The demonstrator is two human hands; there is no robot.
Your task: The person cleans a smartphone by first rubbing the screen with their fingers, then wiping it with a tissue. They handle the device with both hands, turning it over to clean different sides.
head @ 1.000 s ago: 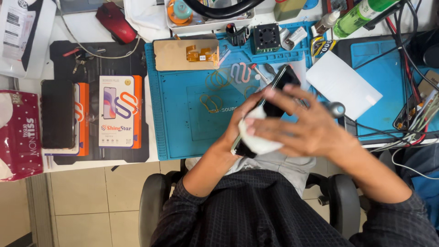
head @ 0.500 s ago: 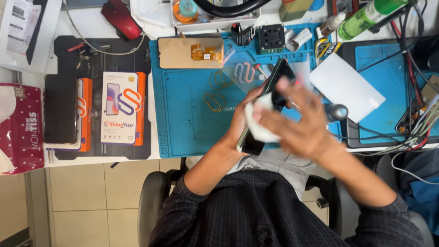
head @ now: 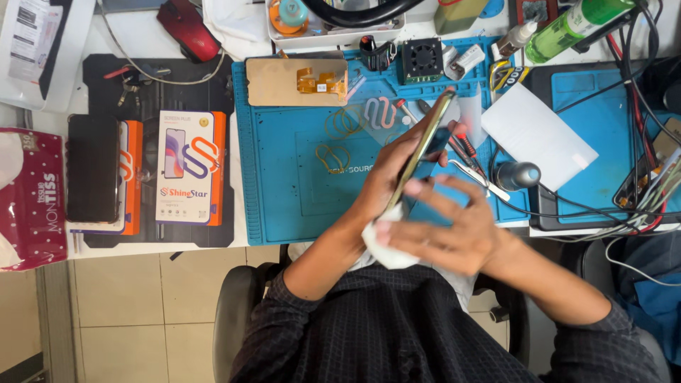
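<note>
My left hand (head: 386,174) grips a dark smartphone (head: 423,145), tilted on edge above the blue work mat (head: 284,170). My right hand (head: 443,227) presses a crumpled white tissue (head: 383,245) against the lower end of the phone. Both hands hover over the front edge of the mat, close to my chest. Part of the phone's face is hidden by my fingers.
A phone back panel with an orange flex cable (head: 298,81) lies at the mat's top. Tweezers (head: 475,174), a white sheet (head: 539,135) and a green bottle (head: 567,28) sit to the right. Boxed screen packs (head: 190,167), a black phone (head: 92,169), a tissue box (head: 32,198) and a red mouse (head: 188,30) are left.
The phone has turned from nearly flat to edge-on. My right hand has slid down from the phone's upper face to its lower end with the tissue.
</note>
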